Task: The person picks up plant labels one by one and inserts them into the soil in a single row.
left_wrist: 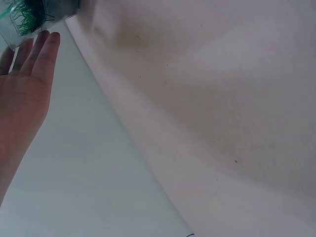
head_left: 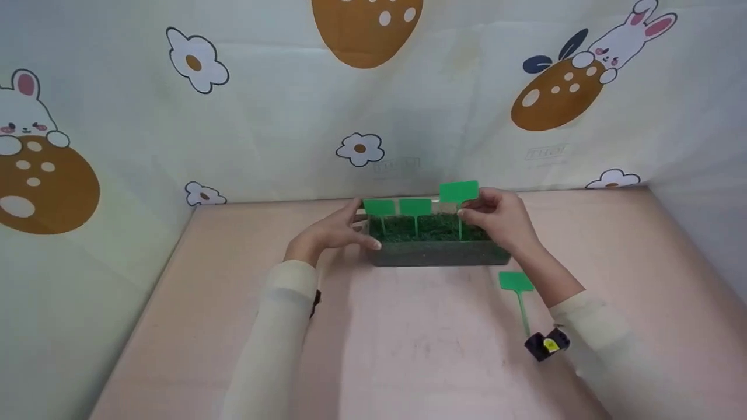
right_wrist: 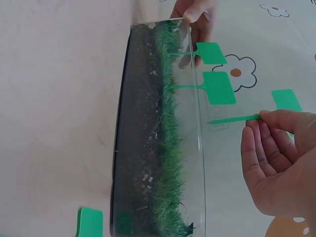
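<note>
A clear rectangular planter box [head_left: 440, 255] holds dark soil and short green grass [right_wrist: 170, 148]. My left hand [head_left: 332, 230] grips its left end, thumb at the front corner and fingers round the far side. Two green plant labels, one at the end [head_left: 379, 207] and one beside it [head_left: 415, 207], stand upright in the grass on the left. Between thumb and fingers, my right hand [head_left: 505, 219] pinches a third green plant label [head_left: 459, 191] by its stem. In the right wrist view the stem's pointed tip hangs above the box rim, apart from the grass.
Another green plant label [head_left: 516, 281] lies on the pale pink table [head_left: 408, 338], in front of the box's right end and near my right forearm. Close behind the box rises a white curtain [head_left: 280, 116] printed with rabbits and flowers.
</note>
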A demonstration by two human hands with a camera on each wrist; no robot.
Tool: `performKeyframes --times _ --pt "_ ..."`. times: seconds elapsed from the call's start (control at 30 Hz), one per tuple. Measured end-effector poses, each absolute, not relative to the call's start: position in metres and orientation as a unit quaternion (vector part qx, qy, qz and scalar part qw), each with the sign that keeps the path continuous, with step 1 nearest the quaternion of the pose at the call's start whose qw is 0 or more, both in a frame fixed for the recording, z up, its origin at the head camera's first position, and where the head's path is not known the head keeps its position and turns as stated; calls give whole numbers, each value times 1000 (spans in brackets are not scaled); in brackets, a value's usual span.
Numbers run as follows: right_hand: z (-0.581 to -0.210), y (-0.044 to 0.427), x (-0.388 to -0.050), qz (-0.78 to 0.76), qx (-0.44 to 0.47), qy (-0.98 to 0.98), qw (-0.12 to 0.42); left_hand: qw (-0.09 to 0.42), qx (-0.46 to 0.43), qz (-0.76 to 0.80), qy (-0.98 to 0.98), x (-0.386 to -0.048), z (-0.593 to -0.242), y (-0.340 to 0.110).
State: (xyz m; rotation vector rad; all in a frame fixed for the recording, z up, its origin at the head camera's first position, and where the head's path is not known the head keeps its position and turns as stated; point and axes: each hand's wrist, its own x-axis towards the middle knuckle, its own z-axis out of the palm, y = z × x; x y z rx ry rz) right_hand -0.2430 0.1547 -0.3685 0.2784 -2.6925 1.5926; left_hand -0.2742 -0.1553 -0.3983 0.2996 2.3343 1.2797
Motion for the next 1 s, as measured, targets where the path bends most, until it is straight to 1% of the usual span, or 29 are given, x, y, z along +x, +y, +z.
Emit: performKeyframes --times 0.2,0.5,0.73,1.0 --pt "-379 148 -256 512 81 -855 6 225 102 464 850 -275 -401 -155" --pt "-395 141 -268 464 77 -883 10 221 104 470 848 -275 -402 -155" --pt "-401 139 -271 454 80 -887 9 227 108 474 844 -274 -400 -155" --pt "-402 142 -272 445 68 -892 30 230 115 480 839 -274 -401 -156"
